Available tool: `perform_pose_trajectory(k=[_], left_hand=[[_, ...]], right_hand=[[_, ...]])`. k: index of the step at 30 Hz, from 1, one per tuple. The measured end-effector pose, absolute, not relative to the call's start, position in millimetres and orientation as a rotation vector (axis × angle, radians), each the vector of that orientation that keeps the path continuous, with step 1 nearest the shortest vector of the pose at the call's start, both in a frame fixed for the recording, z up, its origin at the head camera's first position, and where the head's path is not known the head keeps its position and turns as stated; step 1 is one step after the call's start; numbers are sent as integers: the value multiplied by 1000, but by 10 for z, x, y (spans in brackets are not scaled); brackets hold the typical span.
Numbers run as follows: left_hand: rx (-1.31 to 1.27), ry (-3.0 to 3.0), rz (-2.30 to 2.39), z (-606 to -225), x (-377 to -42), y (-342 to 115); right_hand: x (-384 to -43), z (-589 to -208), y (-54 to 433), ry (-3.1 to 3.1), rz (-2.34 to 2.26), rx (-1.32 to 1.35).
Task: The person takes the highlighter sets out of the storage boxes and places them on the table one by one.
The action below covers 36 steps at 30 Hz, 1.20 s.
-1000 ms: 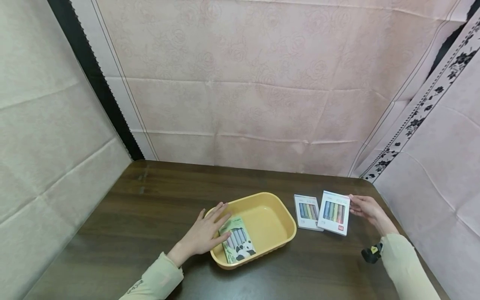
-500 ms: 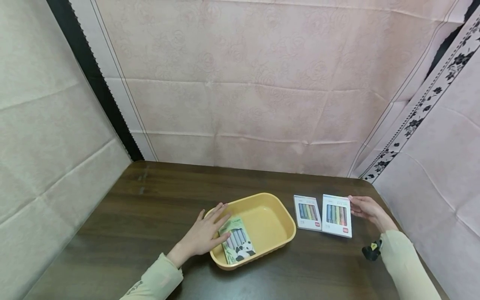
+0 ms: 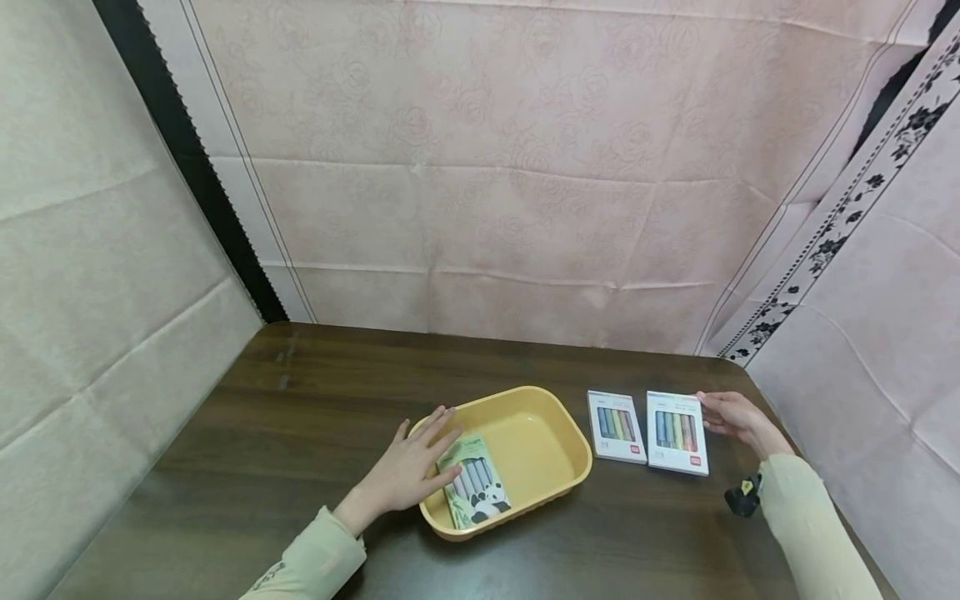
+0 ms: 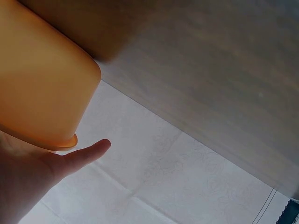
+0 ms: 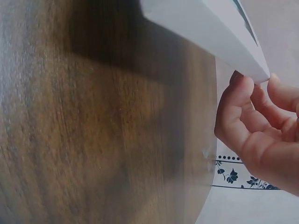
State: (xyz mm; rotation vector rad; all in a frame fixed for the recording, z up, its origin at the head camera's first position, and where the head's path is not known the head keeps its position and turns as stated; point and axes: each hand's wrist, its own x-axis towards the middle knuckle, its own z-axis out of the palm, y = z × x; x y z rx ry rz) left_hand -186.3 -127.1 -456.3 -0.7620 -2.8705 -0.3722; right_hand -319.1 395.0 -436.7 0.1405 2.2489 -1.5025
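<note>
My left hand (image 3: 408,467) rests with spread, straight fingers on the left rim of a yellow plastic basin (image 3: 540,433). Inside the basin, at its left end, lies a green box of colored sticks with a panda print (image 3: 476,482). Over on the right, my right hand (image 3: 738,421) pinches the upper right edge of a white box with a window of colored sticks (image 3: 677,433). In the right wrist view, thumb and fingers meet at a corner of this white box (image 5: 201,32). A second, similar white box (image 3: 617,427) lies just left of it, on the table.
The dark wooden table (image 3: 300,467) carries all of this. A pale patterned cloth (image 3: 480,208) hangs behind its far edge, with more cloth at both sides. On my right wrist sits a small black device (image 3: 744,497).
The white box in my right hand has moved slightly right and down, off its overlap with the other white box, and straightened. My left hand and the basin have stayed put.
</note>
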Motion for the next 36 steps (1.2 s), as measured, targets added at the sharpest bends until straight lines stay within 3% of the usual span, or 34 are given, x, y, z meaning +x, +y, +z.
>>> perform_pose_trajectory(k=[36], left_hand=[[-782, -2848, -397, -4573, -1868, -1275]], right_hand=[[-3252, -4387, 3811, 2238, -1502, 215]])
